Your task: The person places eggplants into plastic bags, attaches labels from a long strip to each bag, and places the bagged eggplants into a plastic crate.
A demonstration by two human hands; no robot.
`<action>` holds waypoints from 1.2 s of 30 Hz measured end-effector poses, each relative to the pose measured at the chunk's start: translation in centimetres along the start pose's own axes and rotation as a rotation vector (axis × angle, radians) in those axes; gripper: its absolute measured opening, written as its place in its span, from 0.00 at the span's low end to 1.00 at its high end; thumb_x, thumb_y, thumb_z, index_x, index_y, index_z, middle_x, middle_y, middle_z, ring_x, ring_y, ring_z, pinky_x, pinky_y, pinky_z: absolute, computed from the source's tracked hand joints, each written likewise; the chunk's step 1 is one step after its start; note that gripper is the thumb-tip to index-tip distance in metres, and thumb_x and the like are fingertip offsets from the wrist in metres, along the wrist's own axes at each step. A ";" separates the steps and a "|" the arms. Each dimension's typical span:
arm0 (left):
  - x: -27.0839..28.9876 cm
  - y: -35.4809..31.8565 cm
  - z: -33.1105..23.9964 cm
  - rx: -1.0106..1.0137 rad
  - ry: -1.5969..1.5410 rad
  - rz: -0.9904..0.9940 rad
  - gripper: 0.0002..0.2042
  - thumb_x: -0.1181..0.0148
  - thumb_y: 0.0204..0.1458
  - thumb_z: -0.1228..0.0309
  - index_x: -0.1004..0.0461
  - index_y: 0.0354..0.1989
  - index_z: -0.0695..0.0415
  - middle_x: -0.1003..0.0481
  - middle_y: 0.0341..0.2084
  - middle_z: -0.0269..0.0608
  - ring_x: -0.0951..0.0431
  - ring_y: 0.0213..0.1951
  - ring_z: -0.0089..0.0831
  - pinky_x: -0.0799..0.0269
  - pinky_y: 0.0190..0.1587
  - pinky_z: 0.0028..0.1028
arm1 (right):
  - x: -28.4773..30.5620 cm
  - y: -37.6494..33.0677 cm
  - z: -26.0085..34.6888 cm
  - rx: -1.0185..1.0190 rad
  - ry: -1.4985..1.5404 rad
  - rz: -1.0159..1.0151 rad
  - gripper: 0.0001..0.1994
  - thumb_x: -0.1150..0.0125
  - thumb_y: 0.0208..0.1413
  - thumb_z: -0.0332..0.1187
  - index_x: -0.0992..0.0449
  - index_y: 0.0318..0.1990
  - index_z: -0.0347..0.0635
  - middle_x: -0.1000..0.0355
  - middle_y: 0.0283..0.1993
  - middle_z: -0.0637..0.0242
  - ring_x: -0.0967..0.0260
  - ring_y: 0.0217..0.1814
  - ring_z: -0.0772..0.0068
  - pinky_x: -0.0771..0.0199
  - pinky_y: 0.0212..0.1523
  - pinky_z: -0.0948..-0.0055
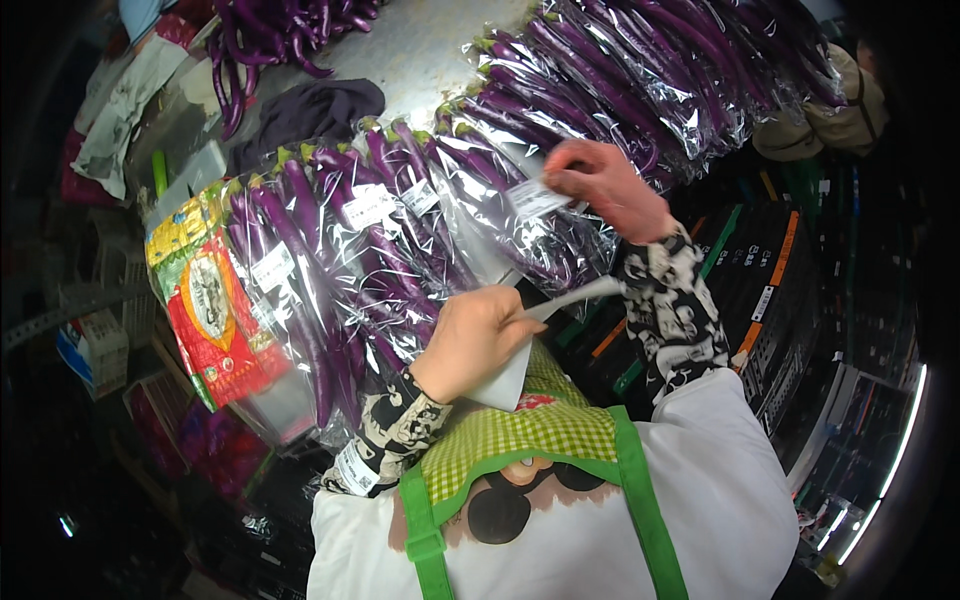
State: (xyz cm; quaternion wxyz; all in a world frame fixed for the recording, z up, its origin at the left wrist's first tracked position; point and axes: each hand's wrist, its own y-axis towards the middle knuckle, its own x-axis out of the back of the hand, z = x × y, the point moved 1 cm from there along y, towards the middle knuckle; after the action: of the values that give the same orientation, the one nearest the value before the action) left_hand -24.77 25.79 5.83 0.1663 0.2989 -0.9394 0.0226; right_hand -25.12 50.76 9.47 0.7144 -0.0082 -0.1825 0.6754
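Observation:
My left hand [468, 342] is closed on a strip of white label backing paper [505, 382]; one end hangs below the fist and another stretches to the right. My right hand [612, 190], slightly blurred, pinches a white printed label [538, 198] between thumb and fingers. That label hovers over, or touches, a clear bag of long purple eggplants [560, 250]; I cannot tell which. To its left lie several more bagged eggplants [310, 200], some with a white label [369, 205] on the plastic. Another label [357, 470] clings to my left sleeve.
A large pile of bagged eggplants [650, 75] covers the far right of the metal table [430, 60]. Loose eggplants [290, 25] and a dark cloth [310, 115] lie at the back. A red and yellow printed bag [215, 310] is at left. Black crates [770, 270] stand at right.

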 end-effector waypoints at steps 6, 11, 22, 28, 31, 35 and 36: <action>0.0 -0.2 -0.5 -0.099 0.002 -0.022 0.06 0.35 0.42 0.76 0.27 0.24 0.62 0.29 0.20 0.45 0.26 0.23 0.41 0.32 0.26 0.32 | -3.7 7.4 -7.1 -0.207 -0.861 -0.135 0.16 0.27 0.45 0.45 0.22 0.39 0.52 0.22 0.42 0.69 0.28 0.51 0.55 0.33 0.52 0.60; 0.7 -1.4 -2.4 -0.193 -0.166 -0.173 0.04 0.34 0.42 0.77 0.25 0.24 0.59 0.29 0.20 0.42 0.26 0.23 0.41 0.32 0.26 0.34 | -3.2 5.9 -9.9 -0.095 -0.877 -0.487 0.41 0.25 0.39 0.56 0.34 0.55 0.38 0.37 0.60 0.47 0.39 0.64 0.46 0.34 0.60 0.56; 1.3 -3.4 -7.7 -0.493 -0.445 -0.151 0.05 0.31 0.47 0.77 0.23 0.27 0.62 0.27 0.36 0.47 0.22 0.30 0.32 0.25 0.31 0.25 | -2.4 7.5 -15.7 -0.210 -0.612 0.110 0.49 0.34 0.43 0.68 0.29 0.46 0.15 0.26 0.45 0.34 0.25 0.51 0.47 0.28 0.50 0.63; 2.1 -4.6 -7.3 -0.544 -0.411 -0.194 0.06 0.35 0.48 0.81 0.22 0.35 0.64 0.25 0.37 0.47 0.21 0.34 0.35 0.25 0.34 0.26 | -0.7 5.9 -7.4 -0.280 -0.311 -0.020 0.18 0.28 0.48 0.40 0.19 0.35 0.31 0.22 0.29 0.62 0.29 0.29 0.76 0.29 0.32 0.74; 1.3 -5.2 -7.6 -0.561 -0.461 -0.223 0.10 0.37 0.47 0.83 0.21 0.39 0.64 0.24 0.36 0.46 0.21 0.34 0.36 0.25 0.33 0.26 | 3.5 7.5 -4.6 -0.224 -0.247 -0.031 0.16 0.29 0.49 0.39 0.20 0.34 0.32 0.23 0.29 0.63 0.28 0.28 0.76 0.28 0.31 0.75; 1.7 -5.5 -8.1 -0.629 -0.471 -0.198 0.13 0.40 0.44 0.87 0.22 0.40 0.65 0.24 0.31 0.46 0.21 0.29 0.39 0.26 0.29 0.29 | 0.8 6.9 3.7 0.740 -0.444 0.284 0.14 0.40 0.58 0.33 0.23 0.47 0.34 0.22 0.37 0.57 0.24 0.35 0.68 0.25 0.41 0.73; 1.7 -5.5 -8.3 -0.642 -0.483 -0.185 0.13 0.40 0.43 0.87 0.22 0.39 0.65 0.24 0.30 0.46 0.21 0.28 0.39 0.26 0.28 0.29 | -1.1 6.7 5.4 0.780 -0.500 0.286 0.15 0.44 0.61 0.32 0.26 0.53 0.36 0.22 0.41 0.55 0.23 0.40 0.65 0.25 0.46 0.71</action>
State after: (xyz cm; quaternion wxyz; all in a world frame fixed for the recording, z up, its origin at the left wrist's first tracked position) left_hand -20.50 21.51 13.88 0.0273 0.3116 -0.8800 -0.3574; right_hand -33.04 48.99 12.46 0.4985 0.3978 -0.0789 0.7661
